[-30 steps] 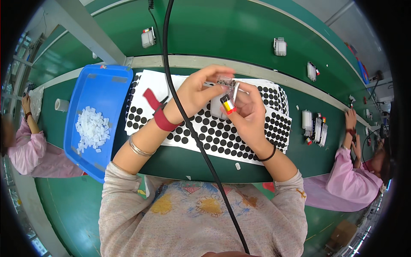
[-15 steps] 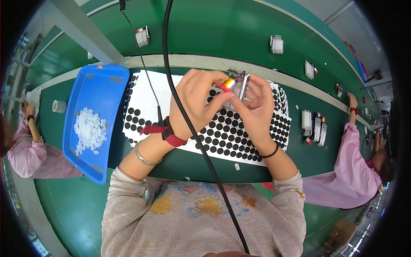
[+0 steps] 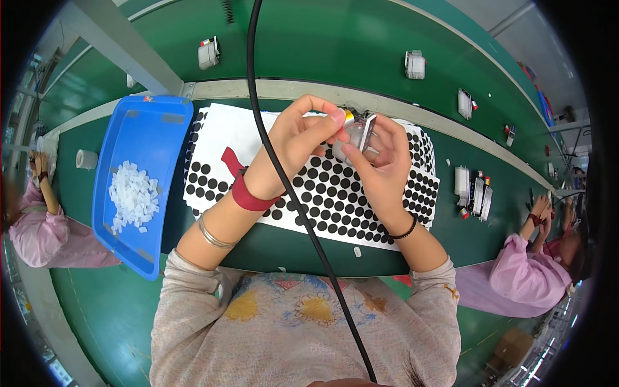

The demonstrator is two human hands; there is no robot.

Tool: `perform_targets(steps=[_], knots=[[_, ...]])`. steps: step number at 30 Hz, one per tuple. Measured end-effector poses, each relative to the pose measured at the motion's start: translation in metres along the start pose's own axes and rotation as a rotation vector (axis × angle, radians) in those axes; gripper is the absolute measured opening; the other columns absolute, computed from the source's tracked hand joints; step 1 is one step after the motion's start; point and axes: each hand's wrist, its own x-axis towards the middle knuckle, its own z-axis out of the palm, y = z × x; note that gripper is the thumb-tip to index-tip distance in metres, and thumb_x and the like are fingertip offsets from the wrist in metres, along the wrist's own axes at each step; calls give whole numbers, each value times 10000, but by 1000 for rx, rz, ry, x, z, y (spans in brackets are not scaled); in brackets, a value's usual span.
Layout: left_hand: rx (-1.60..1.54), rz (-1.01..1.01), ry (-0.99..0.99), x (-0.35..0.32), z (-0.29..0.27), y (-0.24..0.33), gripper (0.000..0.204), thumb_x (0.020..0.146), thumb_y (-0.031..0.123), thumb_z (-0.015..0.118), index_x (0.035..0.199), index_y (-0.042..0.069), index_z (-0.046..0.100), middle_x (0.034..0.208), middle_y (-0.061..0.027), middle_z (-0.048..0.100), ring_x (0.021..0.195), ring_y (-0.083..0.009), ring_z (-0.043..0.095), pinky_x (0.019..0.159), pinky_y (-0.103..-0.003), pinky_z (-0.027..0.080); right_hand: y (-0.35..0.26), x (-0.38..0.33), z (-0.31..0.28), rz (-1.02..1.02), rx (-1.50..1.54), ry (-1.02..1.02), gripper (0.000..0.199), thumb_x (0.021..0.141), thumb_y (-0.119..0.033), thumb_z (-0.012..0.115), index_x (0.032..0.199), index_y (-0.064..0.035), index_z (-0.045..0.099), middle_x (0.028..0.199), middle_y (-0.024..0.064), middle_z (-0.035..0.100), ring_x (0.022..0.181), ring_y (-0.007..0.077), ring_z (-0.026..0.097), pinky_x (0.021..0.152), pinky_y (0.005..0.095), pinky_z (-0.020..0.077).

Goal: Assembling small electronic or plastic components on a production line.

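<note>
Right hand [image 3: 385, 160] wraps a clear plastic housing [image 3: 354, 137], fingers closed round its side, thumb on the near face. Housing is held up over white sheets of black discs [image 3: 325, 197] on the green bench [image 3: 467, 235]. Left hand [image 3: 293, 140]: thumb and forefinger pinched together at a yellow-and-red cylinder [image 3: 349, 117] by the housing; cannot tell whether they grip it or only touch. Risks: a sideways push at the cylinder could twist the smooth housing out of the right fingers, onto the sheets. Black cable [image 3: 284, 184] crosses before the left wrist; a forearm lift could snag it. The loose end of the red wrist strap [image 3: 250, 195] could catch too.
</note>
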Motion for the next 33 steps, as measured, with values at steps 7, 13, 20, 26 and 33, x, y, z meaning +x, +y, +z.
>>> perform_targets(steps=[7, 13, 20, 26, 33], knots=[[318, 443, 136, 3, 8, -11, 166, 798, 109, 605, 927, 23, 544, 775, -29, 607, 737, -87, 531, 590, -201, 422, -9, 3, -2, 73, 107, 8, 484, 726, 84, 628, 1138, 28, 382, 1091, 163, 535, 954, 192, 572, 708, 251, 530], [333, 567, 108, 4, 8, -14, 127, 750, 82, 644, 850, 21, 596, 805, -23, 627, 756, -118, 575, 637, -223, 439, -11, 2, -4, 95, 220, -11, 490, 724, 98, 618, 1143, 27, 373, 1099, 167, 529, 954, 198, 569, 741, 282, 537], [390, 558, 163, 3, 10, -15, 158, 708, 69, 680, 826, 15, 590, 833, -68, 651, 790, -125, 608, 718, -246, 448, -7, -4, -2, 97, 216, -52, 486, 725, 113, 611, 1120, -2, 352, 1118, 179, 513, 967, 194, 560, 755, 274, 527], [420, 485, 170, 0, 7, -10, 179, 679, 84, 711, 765, 9, 574, 800, -105, 643, 790, -159, 627, 739, -256, 453, -8, -6, 0, 65, 192, -52, 472, 729, 115, 605, 1107, -5, 350, 1118, 173, 509, 974, 190, 553, 762, 275, 523], [740, 632, 218, -2, 6, -10, 191, 644, 77, 725, 774, 25, 596, 792, -78, 621, 797, -176, 589, 686, -260, 463, -2, -7, -6, -31, 237, -31, 334, 807, 23, 570, 1077, -12, 377, 1076, 147, 548, 948, 165, 559, 719, 233, 484]])
